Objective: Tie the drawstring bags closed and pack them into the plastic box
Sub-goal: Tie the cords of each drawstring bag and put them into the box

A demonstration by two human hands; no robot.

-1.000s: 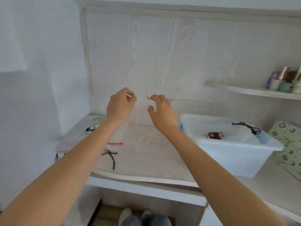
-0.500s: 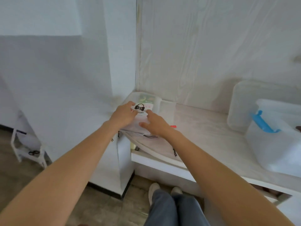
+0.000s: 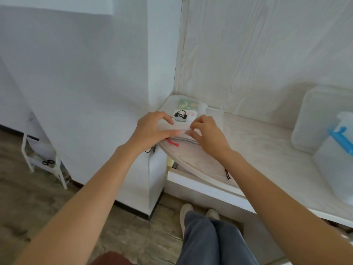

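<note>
A pile of flat translucent drawstring bags [image 3: 186,119] lies at the left end of the pale wooden desk [image 3: 254,142]. The top bag carries a black bow print. My left hand [image 3: 152,129] pinches the near left edge of the top bag, and my right hand [image 3: 207,131] pinches its near right edge. A red cord [image 3: 172,142] and a black cord [image 3: 151,150] stick out from the pile under my hands. The plastic box [image 3: 336,165] stands at the far right with a blue latch, its inside out of sight.
The box's translucent lid [image 3: 315,119] leans against the wood-grain back panel. Another black cord end [image 3: 227,174] lies near the desk's front edge. A white wall corner stands left of the desk, with a low white rack [image 3: 44,159] on the floor. My legs are below.
My view swung left from the box to the bag pile. Both hands came down from mid-air onto the pile and now pinch the top bag's near edge.
</note>
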